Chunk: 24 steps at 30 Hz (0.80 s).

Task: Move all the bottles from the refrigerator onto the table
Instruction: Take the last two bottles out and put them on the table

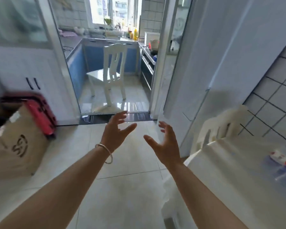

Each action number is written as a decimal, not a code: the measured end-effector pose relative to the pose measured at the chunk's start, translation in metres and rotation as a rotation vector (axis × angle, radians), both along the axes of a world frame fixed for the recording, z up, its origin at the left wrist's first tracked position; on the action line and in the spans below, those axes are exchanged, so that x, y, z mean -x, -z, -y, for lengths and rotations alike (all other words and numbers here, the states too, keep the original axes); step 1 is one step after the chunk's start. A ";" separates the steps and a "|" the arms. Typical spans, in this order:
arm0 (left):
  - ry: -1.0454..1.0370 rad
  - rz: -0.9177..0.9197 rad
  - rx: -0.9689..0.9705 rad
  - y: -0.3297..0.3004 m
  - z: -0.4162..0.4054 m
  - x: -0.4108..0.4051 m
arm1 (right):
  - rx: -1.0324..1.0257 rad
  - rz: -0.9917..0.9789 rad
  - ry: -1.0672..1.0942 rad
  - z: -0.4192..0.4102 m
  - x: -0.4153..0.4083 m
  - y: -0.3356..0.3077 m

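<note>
**Both hands empty and spread above the floor, table at the right**

The left hand and the right hand are both raised in front of the person over the pale tiled floor, palms turned toward each other, fingers spread wide and lightly bent. Neither hand holds or touches anything, and they are apart from each other. A thin metal bangle circles the left wrist.

The table is at the lower right, covered in white, its near corner just beside the right forearm. On its far right part lies something blurred in blue, red and white; it cannot be told whether this is a bottle. A white chair back rises behind the table against a wall of white tiles with dark joints. A tall white panel stands at the right, beyond the table; whether it belongs to the refrigerator cannot be told, and no bottle can be made out clearly.

Straight ahead, an open sliding doorway leads into a kitchen with blue cabinet fronts, where 1 white chair stands on the shiny floor. A window is behind the counter, with a yellow container near the sill. At the left sit a cardboard box with a dark printed logo and, behind it, a red suitcase against a white cupboard with 2 dark handles.
</note>
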<state>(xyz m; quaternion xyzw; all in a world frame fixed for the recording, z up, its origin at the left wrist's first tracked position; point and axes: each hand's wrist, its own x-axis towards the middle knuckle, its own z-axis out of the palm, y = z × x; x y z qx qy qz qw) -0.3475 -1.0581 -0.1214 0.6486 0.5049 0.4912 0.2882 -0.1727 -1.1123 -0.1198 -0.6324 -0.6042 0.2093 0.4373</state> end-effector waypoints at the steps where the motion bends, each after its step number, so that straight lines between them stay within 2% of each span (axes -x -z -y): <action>1: -0.014 0.006 0.010 -0.001 -0.014 0.020 | -0.006 0.002 -0.021 -0.016 0.020 -0.001; 6: 0.026 -0.025 0.038 -0.012 -0.097 0.100 | -0.032 -0.028 0.004 -0.101 0.107 -0.013; 11: 0.094 -0.017 0.024 -0.032 -0.185 0.140 | -0.029 -0.120 0.067 -0.180 0.143 -0.027; 17: 0.171 -0.015 0.018 -0.038 -0.283 0.137 | -0.057 -0.133 0.218 -0.273 0.137 -0.038; 24: 0.258 -0.060 0.012 -0.053 -0.423 0.083 | -0.100 -0.152 0.313 -0.419 0.098 -0.054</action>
